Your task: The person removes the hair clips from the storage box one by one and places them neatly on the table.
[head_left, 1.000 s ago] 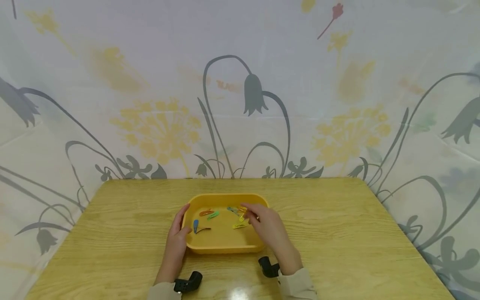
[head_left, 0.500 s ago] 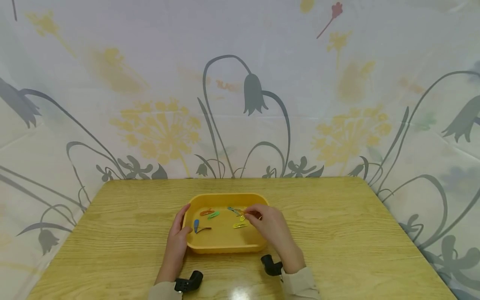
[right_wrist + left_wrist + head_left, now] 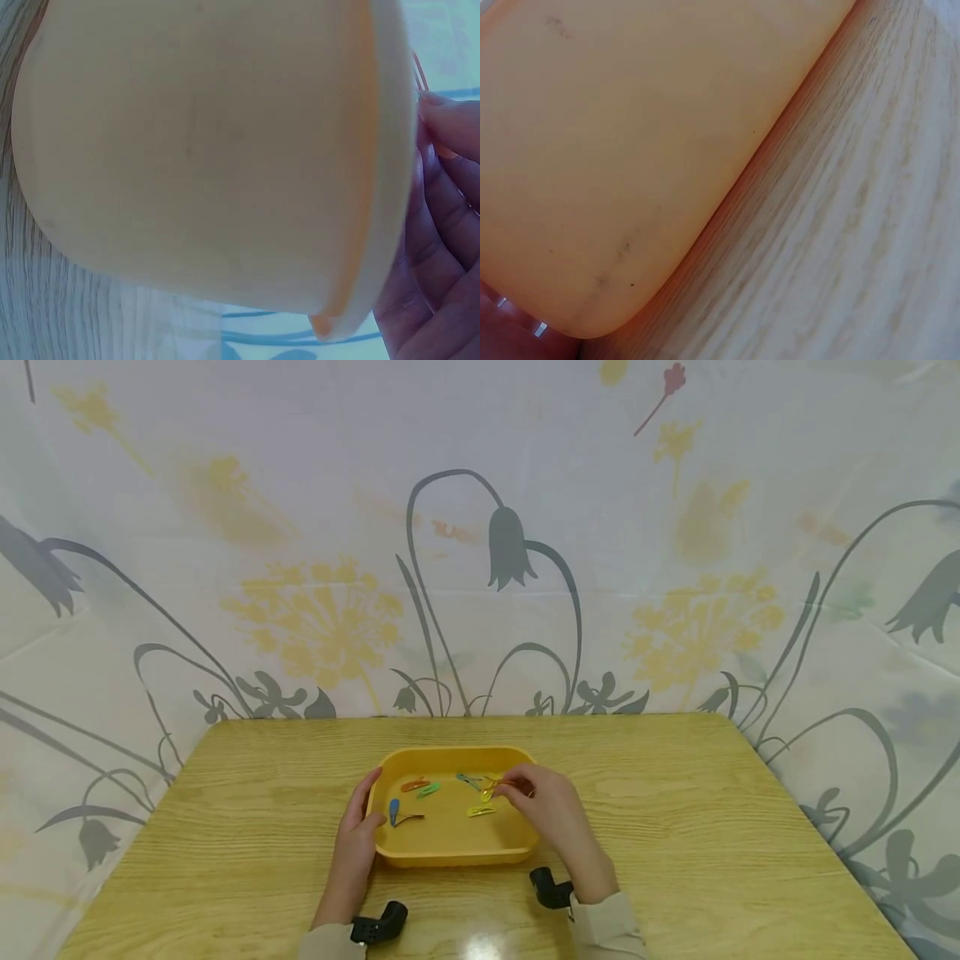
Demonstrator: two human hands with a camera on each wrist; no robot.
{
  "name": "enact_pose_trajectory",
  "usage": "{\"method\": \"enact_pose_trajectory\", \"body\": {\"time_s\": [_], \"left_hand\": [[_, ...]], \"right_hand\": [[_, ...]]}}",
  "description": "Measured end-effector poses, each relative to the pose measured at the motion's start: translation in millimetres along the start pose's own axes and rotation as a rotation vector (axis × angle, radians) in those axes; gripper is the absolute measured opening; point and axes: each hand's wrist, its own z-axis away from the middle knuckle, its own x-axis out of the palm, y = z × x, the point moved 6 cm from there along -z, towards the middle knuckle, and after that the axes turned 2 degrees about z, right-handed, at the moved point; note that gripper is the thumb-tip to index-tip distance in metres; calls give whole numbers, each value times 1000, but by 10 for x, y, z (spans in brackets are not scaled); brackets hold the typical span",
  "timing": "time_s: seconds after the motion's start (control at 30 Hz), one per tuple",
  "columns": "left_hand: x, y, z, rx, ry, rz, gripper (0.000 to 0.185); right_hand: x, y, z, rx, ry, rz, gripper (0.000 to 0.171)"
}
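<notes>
Wooden table (image 3: 675,843), pale grain, set against a white floral backdrop (image 3: 480,543) of grey bellflowers and yellow blooms that wraps round behind and to both sides.

Yellow tray (image 3: 450,852) sits at the middle of the table, near the front edge — shallow, rounded corners. Both wrist views show little more than its outer wall and the wood beneath.

Left hand (image 3: 356,843) rests against the tray's left rim, thumb hooked over the edge, fingers along the outside wall — it steadies the tray by that grip.

Right hand (image 3: 551,814) reaches over the tray's right rim, fingers drawn together and pinching an orange clip (image 3: 516,784) just above the tray's right rear corner. The right wrist view shows the thin orange wire at the fingertips.

Beige sleeves and a small black camera mount at each wrist.

Inside the tray, loose clips well apart: an orange and a green clip (image 3: 428,790) side by side at rear left, a blue clip (image 3: 393,811) beside a dark one near the left wall, a teal one at the rear, a yellow clip (image 3: 480,811) near the right hand.
</notes>
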Motion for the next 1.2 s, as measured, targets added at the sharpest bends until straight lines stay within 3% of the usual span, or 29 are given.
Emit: {"method": "enact_pose_trajectory", "body": {"time_s": [0.27, 0.83, 1.2], "left_hand": [[-1, 24, -29, 48, -8, 4, 62], [3, 28, -28, 53, -9, 35, 62], [1, 38, -31, 71, -6, 36, 63]], "right_hand": [[-68, 70, 3, 47, 26, 3, 15], [-154, 260, 5, 139, 32, -73, 17], [-205, 373, 10, 192, 41, -57, 13]]}}
